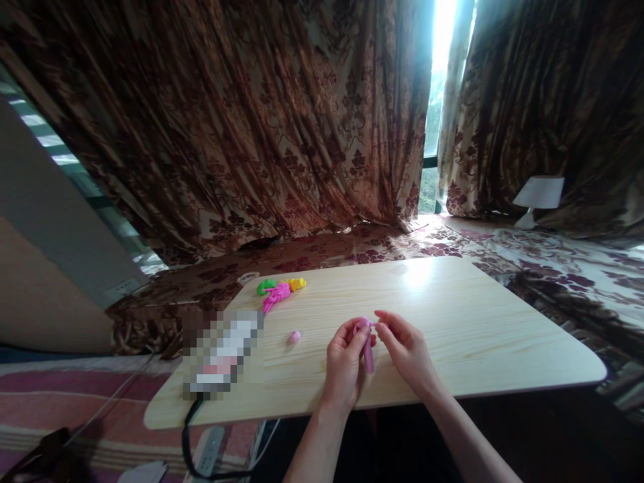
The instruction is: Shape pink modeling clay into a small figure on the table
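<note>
My left hand [343,359] is closed around a soft-looking pink strip [369,359], pinching it near its looped top between thumb and fingers. The strip's lower end hangs below the fingers, just above the table. Close by on the right, my right hand [406,345] has its thumb and fingertips at a thin pink end that stretches out from the loop. Its grip on that end is small and partly hidden. To the left of both hands, a small pink ball [294,337] lies on the wooden table [473,335]. What the strip is made of cannot be made out.
A magenta bundle [278,293], a green piece [265,287] and a yellow piece [296,284] lie at the table's back left. A blurred-out object [226,352] with a black strap [187,436] rests at the left edge. Beyond stands a white lamp [539,192] before patterned curtains [302,134].
</note>
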### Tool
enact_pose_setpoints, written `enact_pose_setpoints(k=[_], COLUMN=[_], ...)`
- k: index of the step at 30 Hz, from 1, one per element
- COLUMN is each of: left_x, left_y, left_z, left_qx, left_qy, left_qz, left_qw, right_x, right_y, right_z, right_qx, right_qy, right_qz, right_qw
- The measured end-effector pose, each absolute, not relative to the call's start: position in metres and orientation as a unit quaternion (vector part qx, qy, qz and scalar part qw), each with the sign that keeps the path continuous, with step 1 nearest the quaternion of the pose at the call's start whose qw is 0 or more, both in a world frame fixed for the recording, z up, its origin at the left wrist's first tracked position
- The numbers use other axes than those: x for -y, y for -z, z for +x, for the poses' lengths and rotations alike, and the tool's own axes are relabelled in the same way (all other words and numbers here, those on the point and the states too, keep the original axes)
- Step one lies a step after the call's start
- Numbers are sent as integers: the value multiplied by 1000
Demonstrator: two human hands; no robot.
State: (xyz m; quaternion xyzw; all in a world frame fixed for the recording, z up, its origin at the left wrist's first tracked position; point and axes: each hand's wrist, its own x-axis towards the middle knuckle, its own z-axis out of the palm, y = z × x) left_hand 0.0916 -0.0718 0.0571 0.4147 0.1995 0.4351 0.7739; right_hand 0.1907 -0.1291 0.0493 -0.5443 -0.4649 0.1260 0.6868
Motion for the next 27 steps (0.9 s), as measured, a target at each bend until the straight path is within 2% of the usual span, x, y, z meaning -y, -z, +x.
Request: enact_pose_setpoints(k=[27], left_x=[75], left_y=[-60], left_z=[92], left_qx=[-192], left_qy=[-423], left_qz=[463], left_qw=[755], right_x=[127], right_y=[-50], right_z=[190], right_qx=[509], right_qy=[-61], right_qz=[-548], right_qw=[661])
